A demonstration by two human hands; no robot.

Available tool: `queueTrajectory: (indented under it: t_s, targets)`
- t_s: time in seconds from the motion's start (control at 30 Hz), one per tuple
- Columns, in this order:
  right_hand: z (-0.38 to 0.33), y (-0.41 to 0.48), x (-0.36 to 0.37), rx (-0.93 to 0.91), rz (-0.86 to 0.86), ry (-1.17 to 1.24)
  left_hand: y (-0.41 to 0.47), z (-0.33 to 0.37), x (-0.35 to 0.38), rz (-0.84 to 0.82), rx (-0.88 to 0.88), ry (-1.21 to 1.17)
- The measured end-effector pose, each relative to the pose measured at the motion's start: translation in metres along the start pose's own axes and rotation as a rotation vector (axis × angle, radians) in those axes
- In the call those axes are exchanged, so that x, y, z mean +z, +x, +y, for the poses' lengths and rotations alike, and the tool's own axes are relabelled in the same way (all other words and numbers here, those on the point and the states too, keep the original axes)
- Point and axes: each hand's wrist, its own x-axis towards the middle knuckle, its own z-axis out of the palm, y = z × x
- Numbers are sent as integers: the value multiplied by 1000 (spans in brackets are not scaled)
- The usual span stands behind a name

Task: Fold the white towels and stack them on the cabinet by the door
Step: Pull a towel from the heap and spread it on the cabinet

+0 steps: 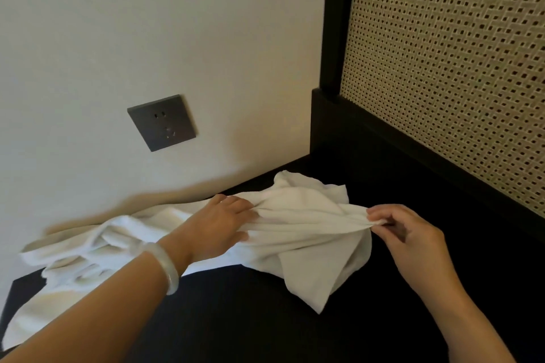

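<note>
A pale wall (pixel 147 23) stands beyond the left hand (pixel 218 227). A cane-weave panel (pixel 442 68) in a black frame (pixel 336 23) stands beyond the right hand (pixel 413 239), meeting the wall at a corner. A dark surface (pixel 265 318) extends beneath both hands to that corner. A white towel (pixel 309 215) lies unfolded and creased on the surface, drawn taut between the two hands. Its far part is bunched toward the corner, and a loose corner hangs below the span on the near side. A rumpled heap of white towelling (pixel 88 247) lies on the surface to the outside of the left hand, against the foot of the wall. Whether it is a separate towel cannot be told. The left hand grips a gathered bunch of the white towel, fingers curled over the top and thumb underneath. The right hand pinches the towel's end between thumb and fingertips, the remaining fingers loosely bent. A dark square wall socket (pixel 161 122) is mounted above the left hand. A pale bangle (pixel 165 268) sits on the left wrist.
</note>
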Motion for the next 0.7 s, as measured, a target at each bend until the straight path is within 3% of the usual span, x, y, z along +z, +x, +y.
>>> queueTrajectory:
  t_s: [0.3, 0.7]
  targets:
    - [1, 2, -3, -2, 13, 39, -1, 11, 12, 176, 106, 205]
    - [-8, 2, -8, 35, 63, 137, -2, 1, 13, 209, -191, 200]
